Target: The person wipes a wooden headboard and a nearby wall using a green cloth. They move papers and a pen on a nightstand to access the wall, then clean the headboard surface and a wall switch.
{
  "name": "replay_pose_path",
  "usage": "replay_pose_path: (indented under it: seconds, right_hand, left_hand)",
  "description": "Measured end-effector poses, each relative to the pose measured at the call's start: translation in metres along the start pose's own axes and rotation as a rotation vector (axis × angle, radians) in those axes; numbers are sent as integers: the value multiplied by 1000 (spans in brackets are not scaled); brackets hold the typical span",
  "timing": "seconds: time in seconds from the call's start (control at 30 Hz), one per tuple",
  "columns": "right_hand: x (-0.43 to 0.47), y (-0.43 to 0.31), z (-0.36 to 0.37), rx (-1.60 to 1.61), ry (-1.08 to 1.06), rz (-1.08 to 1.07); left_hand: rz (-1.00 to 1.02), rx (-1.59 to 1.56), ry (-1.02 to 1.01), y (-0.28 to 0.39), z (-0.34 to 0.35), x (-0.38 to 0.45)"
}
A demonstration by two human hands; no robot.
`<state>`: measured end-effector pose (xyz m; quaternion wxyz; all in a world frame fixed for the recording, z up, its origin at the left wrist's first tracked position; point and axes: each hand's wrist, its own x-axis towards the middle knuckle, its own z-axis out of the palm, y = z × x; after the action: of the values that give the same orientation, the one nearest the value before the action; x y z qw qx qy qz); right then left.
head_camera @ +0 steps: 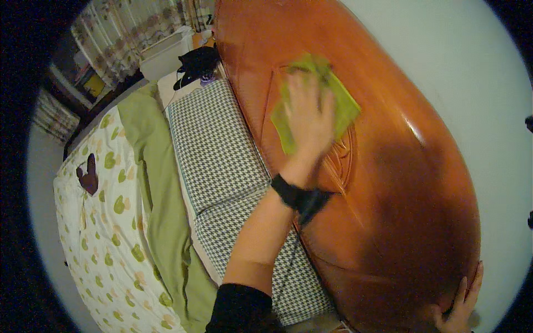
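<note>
My left hand (310, 110) lies flat over a green cloth (345, 104), pressing it against an orange-brown leather-like headboard (399, 166). The hand is blurred, and a black band (300, 197) circles its wrist. Beneath the cloth, part of a stitched, creased emblem (343, 162) shows on the headboard. At the lower right, my right hand (460, 304) rests at the headboard's outer edge with its fingers spread and no object in it.
Two houndstooth pillows (220, 141) lie along the headboard's foot. Beside them is a bed cover (116, 237) with a green border and leaf print, bearing a dark maroon item (88, 177). A black bag-like item (198, 64) and a pale bin (166, 54) stand near curtains (120, 37).
</note>
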<state>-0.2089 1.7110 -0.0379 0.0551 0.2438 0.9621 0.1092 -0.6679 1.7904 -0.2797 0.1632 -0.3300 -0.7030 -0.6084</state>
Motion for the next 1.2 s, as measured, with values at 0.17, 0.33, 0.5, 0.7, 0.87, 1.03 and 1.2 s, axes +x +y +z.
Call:
replay_pose_path:
  seconds: [0.17, 0.33, 0.5, 0.7, 0.87, 1.03, 1.2]
  right_hand:
    - [0, 3, 6, 12, -48, 15]
    - [1, 9, 6, 106, 17, -15]
    - [-6, 12, -3, -15, 24, 1]
    - [2, 13, 19, -22, 139, 5]
    - [9, 1, 12, -6, 248, -39]
    - [-29, 18, 23, 23, 359, -85]
    - [-170, -4, -10, 330, 327, -242]
  left_hand:
    - [-18, 158, -36, -120, 7, 51]
    - [-329, -221, 231, -160, 4, -39]
    - [-800, -288, 227, -71, 4, -218]
    - [-994, -241, 59, 70, -21, -367]
    - [-977, -236, 5, 196, -33, -430]
    - [-679, -280, -149, 367, -42, -493]
    - [316, -228, -652, 412, -118, -539]
